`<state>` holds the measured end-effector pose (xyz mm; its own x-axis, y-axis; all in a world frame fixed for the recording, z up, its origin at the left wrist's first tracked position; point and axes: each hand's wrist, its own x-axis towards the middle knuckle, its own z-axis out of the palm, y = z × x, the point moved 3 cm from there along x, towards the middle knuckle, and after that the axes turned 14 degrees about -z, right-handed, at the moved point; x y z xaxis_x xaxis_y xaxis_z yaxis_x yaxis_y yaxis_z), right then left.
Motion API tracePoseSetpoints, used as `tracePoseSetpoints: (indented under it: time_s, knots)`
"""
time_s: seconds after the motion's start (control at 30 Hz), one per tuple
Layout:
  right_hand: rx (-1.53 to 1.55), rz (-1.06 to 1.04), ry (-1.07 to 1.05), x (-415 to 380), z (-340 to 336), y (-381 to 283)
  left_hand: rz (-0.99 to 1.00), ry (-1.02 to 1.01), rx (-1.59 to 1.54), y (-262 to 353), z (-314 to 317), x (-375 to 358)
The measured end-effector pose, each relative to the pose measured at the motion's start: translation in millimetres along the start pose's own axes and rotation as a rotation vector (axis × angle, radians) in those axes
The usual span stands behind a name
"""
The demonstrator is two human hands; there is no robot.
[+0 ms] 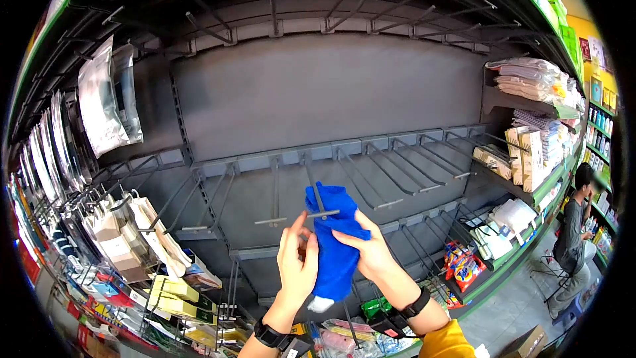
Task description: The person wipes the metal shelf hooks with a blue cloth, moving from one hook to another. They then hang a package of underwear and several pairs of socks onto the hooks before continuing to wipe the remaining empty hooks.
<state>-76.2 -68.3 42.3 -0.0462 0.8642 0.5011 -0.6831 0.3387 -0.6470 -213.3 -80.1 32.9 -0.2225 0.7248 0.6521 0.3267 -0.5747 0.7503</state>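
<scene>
A blue cloth item (336, 252) with a small white end at the bottom hangs at a metal display hook (323, 214), whose crossbar shows in front of it. My right hand (376, 247) grips the cloth's right edge, thumb in front and the other fingers hidden behind. At the cloth's left edge is my left hand (297, 262), fingers apart and partly bent, with fingertips close to the hook's crossbar. Each wrist wears a black band.
Rows of metal hooks (424, 189) stick out from the dark rack. Packaged goods (122, 239) hang on the left. Stacked packs (530, 83) and an orange detergent bag (462, 266) are on right shelves. A person (573, 245) sits at far right; a cardboard box (527, 343) is on the floor.
</scene>
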Motion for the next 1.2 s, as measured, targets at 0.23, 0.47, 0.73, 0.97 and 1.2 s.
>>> tracePoseSetpoints:
  time_s: [0.23,0.47,0.73,0.97,1.2]
  knots:
    - [-0.078,0.05,0.19,13,-28,27,-0.058,-0.107,-0.044,-5,6,2]
    - [-0.526,-0.15,0.053,88,-21,53,-0.046,-0.174,0.041,14,1,3]
    - [-0.039,0.199,-0.053,7,-21,18,-0.063,-0.108,0.225,-30,-38,-15]
    - [-0.128,0.231,-0.007,-43,0,22,-0.434,-0.442,-0.404,-23,-40,-53]
    - [-0.214,0.142,-0.003,-96,31,35,-0.383,-0.381,-0.494,-15,-84,-72]
